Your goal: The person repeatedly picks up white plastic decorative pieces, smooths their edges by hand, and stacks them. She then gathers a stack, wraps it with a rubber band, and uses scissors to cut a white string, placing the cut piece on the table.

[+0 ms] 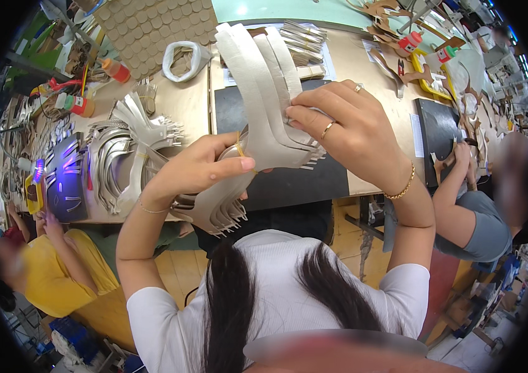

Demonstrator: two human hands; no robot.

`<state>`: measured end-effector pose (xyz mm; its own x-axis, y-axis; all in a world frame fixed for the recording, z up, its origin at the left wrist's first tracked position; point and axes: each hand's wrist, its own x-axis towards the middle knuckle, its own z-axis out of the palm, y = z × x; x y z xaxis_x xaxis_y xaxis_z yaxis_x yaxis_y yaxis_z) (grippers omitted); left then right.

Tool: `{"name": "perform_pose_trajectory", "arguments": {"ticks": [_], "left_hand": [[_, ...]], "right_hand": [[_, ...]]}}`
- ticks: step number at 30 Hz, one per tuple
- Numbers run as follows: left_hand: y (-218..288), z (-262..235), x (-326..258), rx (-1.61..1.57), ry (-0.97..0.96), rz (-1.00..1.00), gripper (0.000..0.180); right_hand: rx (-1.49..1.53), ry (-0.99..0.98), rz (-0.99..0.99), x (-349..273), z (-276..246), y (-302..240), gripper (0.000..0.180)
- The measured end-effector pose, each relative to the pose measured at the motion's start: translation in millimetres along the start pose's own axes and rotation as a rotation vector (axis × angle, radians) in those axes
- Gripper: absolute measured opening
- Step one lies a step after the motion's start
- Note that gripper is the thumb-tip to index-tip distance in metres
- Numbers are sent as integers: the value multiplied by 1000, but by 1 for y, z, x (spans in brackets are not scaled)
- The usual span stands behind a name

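My left hand (199, 166) is wrapped round the middle of a bundle of silvery, curved leather-like pieces (258, 112), its thumb lying on top. A yellow rubber band (240, 144) circles the bundle beside that thumb. The broad ends fan upward, while narrow cut strips hang from the lower end. My right hand (351, 121) pinches the edge of one piece on the right side between thumb and fingers. Beneath the bundle lies a black mat (301, 186) on the table.
More silvery bundles (128, 152) lie to my left, with a stack of pale strips (304, 43) at the back. A white bag (186, 60) and a sheet of rounded tan pieces (152, 31) stand behind. Co-workers sit on both sides, with bottles (77, 104) nearby.
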<state>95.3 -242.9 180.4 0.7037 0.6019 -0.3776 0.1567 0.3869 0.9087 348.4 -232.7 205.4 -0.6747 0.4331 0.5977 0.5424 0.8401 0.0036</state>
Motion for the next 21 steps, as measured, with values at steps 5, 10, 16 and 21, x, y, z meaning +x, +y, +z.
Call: {"name": "perform_pose_trajectory", "arguments": {"ticks": [5,10,16,21], "left_hand": [[4,5,-1,95,10,-19,38],[8,6,-3,122,4,-51,39],[6,5,-5,104,1,-32,39],[2,6,-4,125,1,-50,40]], "right_hand": [[-62,-84,-30,2,-3,-1,16],[-87,-103,-43,5,-3,0,12],[-15,-28,47,4,-5,2,17],[115,85,245,-4,-9,7,17]]}}
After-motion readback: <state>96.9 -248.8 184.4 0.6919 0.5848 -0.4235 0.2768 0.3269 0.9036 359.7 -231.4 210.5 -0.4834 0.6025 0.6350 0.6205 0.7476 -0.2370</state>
